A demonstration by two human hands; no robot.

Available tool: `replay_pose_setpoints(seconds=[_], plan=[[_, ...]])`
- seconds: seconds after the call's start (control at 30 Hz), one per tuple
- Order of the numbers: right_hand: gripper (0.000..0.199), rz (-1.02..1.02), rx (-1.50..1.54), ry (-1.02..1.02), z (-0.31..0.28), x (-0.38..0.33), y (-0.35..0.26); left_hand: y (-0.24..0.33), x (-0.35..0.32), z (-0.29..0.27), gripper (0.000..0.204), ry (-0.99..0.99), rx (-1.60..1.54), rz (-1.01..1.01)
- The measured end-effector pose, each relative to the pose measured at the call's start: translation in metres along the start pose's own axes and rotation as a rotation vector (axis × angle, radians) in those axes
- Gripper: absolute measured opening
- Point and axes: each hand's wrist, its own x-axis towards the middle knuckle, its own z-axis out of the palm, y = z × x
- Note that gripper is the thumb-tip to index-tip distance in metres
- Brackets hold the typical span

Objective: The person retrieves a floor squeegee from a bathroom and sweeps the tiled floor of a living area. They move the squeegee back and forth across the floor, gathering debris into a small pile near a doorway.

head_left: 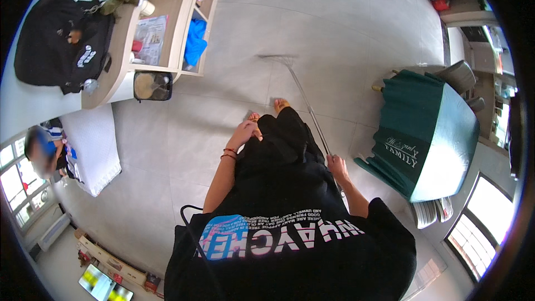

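Observation:
My right hand (337, 166) is closed around the metal handle of a long mop (305, 97). The handle runs forward and to the left, away from my body. Its thin grey head rests on the floor tiles ahead of my feet, and the head's details are blurred. My left hand (243, 135), with red bands at the wrist, hangs in front of my left thigh. Its fingers are loosely bent and slightly apart, with nothing visible in them. Both hands are close to my dark trousers (278, 139).
On the left stands a wooden shelf unit (175, 22) with a black bag (58, 44) on its top. A white-covered table (92, 145) and another person (44, 150) are farther left. To the right is a table under a green cloth (409, 134), with stools (423, 214) beside it.

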Motion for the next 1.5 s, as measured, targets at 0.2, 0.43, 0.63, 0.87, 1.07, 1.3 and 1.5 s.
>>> replay_pose_setpoints(seconds=[0.2,0.43,0.63,0.87,1.07,1.3,1.5], plan=[[0.037,-0.221,0.156,-0.079,-0.016,0.036,-0.053,-0.017,-0.012,-0.014,0.026,0.220,0.193,0.214],[0.028,-0.709,-0.331,-0.099,-0.038,0.108,-0.223,-0.074,-0.062,-0.028,0.032,0.324,0.051,-0.127],[0.022,-0.391,-0.317,-0.311,0.018,0.128,-0.309,-0.075,-0.093,-0.005,0.026,0.444,-0.144,-0.248],[0.031,-0.570,-0.520,-0.331,0.021,0.158,-0.205,-0.085,-0.098,0.007,0.026,0.454,-0.166,-0.271],[0.037,-0.165,-0.602,-0.284,-0.058,0.139,0.000,-0.082,-0.062,0.009,0.026,0.328,-0.184,-0.230],[0.040,-0.209,-0.561,-0.186,-0.094,0.078,-0.004,-0.034,-0.052,0.014,0.030,0.357,-0.074,-0.150],[0.022,-0.747,-0.513,-0.383,-0.012,0.120,-0.154,-0.080,-0.068,0.010,0.027,0.357,-0.086,-0.159]])
